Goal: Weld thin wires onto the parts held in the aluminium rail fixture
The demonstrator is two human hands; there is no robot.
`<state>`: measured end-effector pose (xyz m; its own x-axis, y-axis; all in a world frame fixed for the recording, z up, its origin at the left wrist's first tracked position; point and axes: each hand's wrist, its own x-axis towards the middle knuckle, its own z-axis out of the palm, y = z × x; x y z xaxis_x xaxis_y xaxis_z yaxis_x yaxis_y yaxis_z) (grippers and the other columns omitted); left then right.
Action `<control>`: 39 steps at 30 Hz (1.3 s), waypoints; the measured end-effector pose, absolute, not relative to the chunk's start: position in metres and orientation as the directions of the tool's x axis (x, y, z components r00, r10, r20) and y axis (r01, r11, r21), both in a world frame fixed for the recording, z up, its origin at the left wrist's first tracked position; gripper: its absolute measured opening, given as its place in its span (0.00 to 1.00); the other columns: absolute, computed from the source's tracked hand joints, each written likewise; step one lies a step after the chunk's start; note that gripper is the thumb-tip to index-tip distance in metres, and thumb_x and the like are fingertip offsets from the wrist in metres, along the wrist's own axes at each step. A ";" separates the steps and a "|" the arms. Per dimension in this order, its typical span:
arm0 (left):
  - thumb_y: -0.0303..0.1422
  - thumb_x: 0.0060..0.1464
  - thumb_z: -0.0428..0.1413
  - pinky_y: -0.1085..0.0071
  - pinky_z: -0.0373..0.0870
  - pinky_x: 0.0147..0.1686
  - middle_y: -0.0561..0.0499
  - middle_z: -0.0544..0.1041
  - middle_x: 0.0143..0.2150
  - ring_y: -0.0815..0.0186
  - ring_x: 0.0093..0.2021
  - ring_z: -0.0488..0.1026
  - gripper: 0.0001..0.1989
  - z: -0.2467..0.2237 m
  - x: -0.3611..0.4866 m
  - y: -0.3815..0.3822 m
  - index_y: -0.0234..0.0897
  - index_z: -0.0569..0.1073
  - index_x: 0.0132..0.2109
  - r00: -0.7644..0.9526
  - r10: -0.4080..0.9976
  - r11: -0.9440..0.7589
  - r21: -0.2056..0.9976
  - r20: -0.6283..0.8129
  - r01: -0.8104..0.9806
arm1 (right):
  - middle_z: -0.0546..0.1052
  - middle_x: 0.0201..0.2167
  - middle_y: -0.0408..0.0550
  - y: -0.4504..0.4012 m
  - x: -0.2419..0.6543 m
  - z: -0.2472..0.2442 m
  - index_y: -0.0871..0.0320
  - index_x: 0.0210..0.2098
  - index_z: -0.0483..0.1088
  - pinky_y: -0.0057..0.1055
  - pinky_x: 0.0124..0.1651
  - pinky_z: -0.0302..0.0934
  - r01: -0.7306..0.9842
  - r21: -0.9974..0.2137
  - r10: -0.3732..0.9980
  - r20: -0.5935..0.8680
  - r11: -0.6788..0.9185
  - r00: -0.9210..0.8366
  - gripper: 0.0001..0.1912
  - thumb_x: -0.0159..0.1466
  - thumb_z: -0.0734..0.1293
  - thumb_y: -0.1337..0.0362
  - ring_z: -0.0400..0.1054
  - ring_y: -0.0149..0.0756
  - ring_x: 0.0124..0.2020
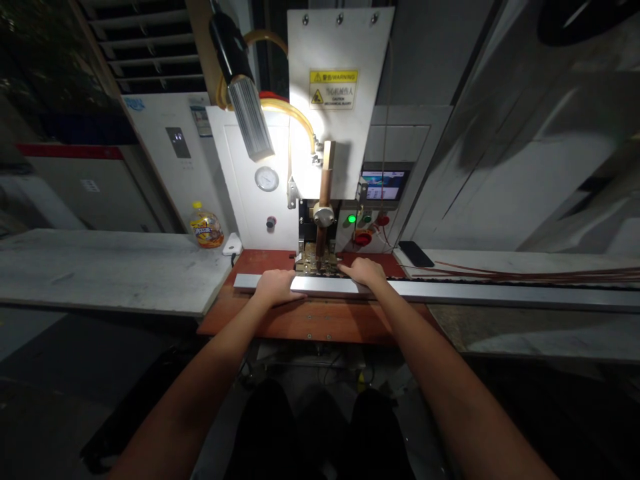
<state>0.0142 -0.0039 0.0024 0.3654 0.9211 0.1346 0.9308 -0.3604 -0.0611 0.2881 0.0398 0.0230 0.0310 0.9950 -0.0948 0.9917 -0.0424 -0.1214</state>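
Note:
A long silver metal bar lies crosswise in front of a press-like machine with a copper-coloured rod. My left hand is closed over the bar left of the rod, its thumb stretched along the near side. On the other side of the rod, my right hand rests over the bar, with a finger reaching toward the brass-coloured fixture under the rod tip. The far fingers of both hands are partly hidden. A thin dark strip runs along the bar's back edge; its details are too small to tell.
A reddish-brown board carries the work. Left stand a bottle with a yellow cap and a white device. Right are a dark phone-like slab and long thin brown rods. A lamp hangs above; a red knob sits below the screen.

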 end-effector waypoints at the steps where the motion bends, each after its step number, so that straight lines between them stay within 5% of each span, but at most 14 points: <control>1: 0.65 0.47 0.54 0.61 0.70 0.42 0.41 0.81 0.44 0.49 0.44 0.78 0.34 0.002 0.014 -0.005 0.40 0.75 0.45 0.363 0.921 -0.358 -0.061 0.143 0.932 | 0.79 0.49 0.66 0.038 0.288 0.024 0.62 0.46 0.79 0.42 0.50 0.64 0.992 -0.122 0.994 -0.108 -0.036 0.022 0.42 0.64 0.53 0.32 0.72 0.57 0.53; 11: 0.69 0.46 0.52 0.62 0.69 0.42 0.39 0.81 0.43 0.49 0.44 0.78 0.38 -0.007 0.012 -0.026 0.38 0.75 0.43 0.344 0.921 -0.342 -0.045 0.182 0.939 | 0.82 0.43 0.59 0.002 0.288 0.028 0.53 0.41 0.81 0.39 0.50 0.63 0.978 -0.034 0.976 -0.074 0.204 -0.206 0.44 0.59 0.51 0.26 0.74 0.53 0.49; 22: 0.61 0.60 0.44 0.64 0.66 0.37 0.41 0.81 0.38 0.52 0.40 0.78 0.31 -0.024 0.009 -0.047 0.39 0.75 0.41 0.355 0.910 -0.347 -0.079 0.211 0.935 | 0.82 0.40 0.61 -0.029 0.284 0.016 0.57 0.41 0.80 0.36 0.48 0.63 0.977 0.043 0.978 0.010 0.207 -0.208 0.44 0.59 0.52 0.27 0.76 0.51 0.46; 34: 0.58 0.61 0.46 0.64 0.65 0.38 0.42 0.79 0.39 0.54 0.41 0.75 0.27 -0.034 0.007 -0.058 0.38 0.73 0.41 0.359 0.912 -0.357 -0.047 0.198 0.933 | 0.80 0.46 0.63 -0.048 0.283 0.000 0.61 0.46 0.76 0.37 0.52 0.59 0.965 0.095 0.954 0.149 0.247 -0.259 0.43 0.63 0.52 0.30 0.71 0.50 0.50; 39: 0.61 0.54 0.52 0.59 0.64 0.46 0.39 0.76 0.46 0.50 0.48 0.71 0.31 -0.024 0.016 -0.064 0.37 0.72 0.45 0.361 0.886 -0.374 -0.014 0.291 0.927 | 0.79 0.46 0.62 -0.046 0.283 0.002 0.60 0.47 0.75 0.38 0.51 0.61 0.967 0.080 0.962 0.114 0.240 -0.248 0.42 0.62 0.53 0.30 0.72 0.50 0.49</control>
<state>0.0163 -0.0636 -0.0237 0.3612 0.8859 0.2912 0.9274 -0.3737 -0.0136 0.2832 -0.0460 0.0018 -0.2480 0.9620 0.1141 0.9675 0.2399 0.0800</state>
